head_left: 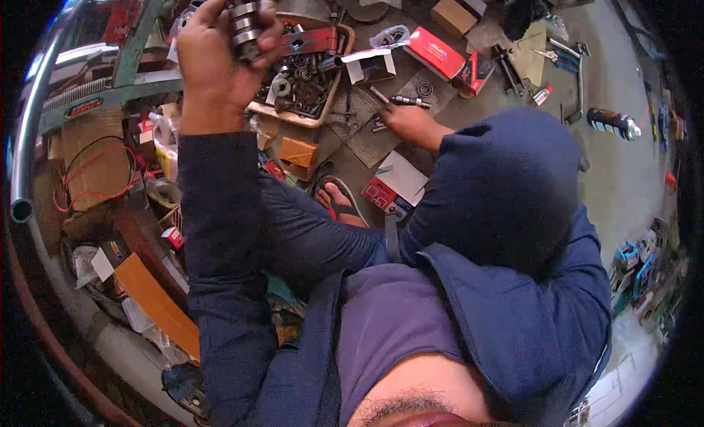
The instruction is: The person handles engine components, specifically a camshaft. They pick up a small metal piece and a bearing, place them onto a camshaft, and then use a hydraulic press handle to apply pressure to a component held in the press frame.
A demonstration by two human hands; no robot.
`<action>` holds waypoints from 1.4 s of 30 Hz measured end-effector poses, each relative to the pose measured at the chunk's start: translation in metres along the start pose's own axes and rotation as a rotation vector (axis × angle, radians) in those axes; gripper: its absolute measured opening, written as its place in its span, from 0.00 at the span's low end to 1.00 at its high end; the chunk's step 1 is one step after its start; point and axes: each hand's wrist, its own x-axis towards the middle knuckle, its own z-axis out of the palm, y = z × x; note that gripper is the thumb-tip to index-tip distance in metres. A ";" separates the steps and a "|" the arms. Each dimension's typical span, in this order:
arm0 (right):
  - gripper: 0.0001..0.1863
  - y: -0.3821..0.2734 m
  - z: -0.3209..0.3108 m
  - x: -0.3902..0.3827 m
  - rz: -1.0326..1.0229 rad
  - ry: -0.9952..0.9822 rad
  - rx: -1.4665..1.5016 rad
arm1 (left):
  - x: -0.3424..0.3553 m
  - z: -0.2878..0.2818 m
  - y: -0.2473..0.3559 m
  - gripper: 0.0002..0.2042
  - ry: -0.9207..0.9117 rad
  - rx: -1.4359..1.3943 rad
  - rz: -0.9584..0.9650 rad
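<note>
Raised at the upper left, my left hand (224, 67) is closed round a camshaft (248, 23), a shiny metal shaft with thick rounded lobes. Low near the floor, my right hand (412, 125) has its fingers closed at one end of a short metal rod (379, 95); its fingertips are partly hidden. A stepped metal shaft (412, 101) lies just beyond that hand on a grey sheet (363, 142). Behind my left wrist stands a shallow tray (343, 75) filled with bearings, gears and other greasy metal parts, with a red piece (312, 41) across it.
Red-and-white boxes (436, 53) lie beyond my right hand; another open box (396, 183) is near my foot. Pliers (557, 59) and a spray can (613, 124) are at the right. A green metal frame (110, 95), cartons and a bent red cable (132, 163) crowd the left.
</note>
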 end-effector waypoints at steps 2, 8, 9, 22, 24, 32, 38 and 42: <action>0.11 -0.003 0.011 0.010 -0.009 -0.005 0.012 | -0.002 0.012 0.001 0.18 -0.119 -0.083 -0.027; 0.13 -0.006 0.009 0.016 -0.159 0.263 0.092 | -0.028 0.021 0.001 0.22 -0.046 -0.097 -0.178; 0.13 -0.005 0.007 0.017 -0.171 0.244 0.105 | -0.032 0.019 0.002 0.23 -0.092 0.008 -0.172; 0.17 0.015 -0.097 0.021 0.343 0.048 1.119 | -0.054 0.007 -0.029 0.19 -0.042 0.240 -0.196; 0.16 0.021 -0.112 0.015 0.317 0.061 1.234 | -0.048 0.009 -0.037 0.18 -0.062 0.388 -0.156; 0.16 -0.002 -0.227 -0.008 0.251 0.485 1.393 | -0.039 0.017 -0.066 0.16 -0.112 0.450 -0.110; 0.16 -0.010 -0.282 -0.013 0.120 0.504 1.307 | -0.038 0.038 -0.060 0.19 -0.138 0.398 -0.070; 0.15 -0.027 -0.317 -0.017 0.092 0.510 1.228 | -0.038 0.049 -0.049 0.20 -0.151 0.349 0.022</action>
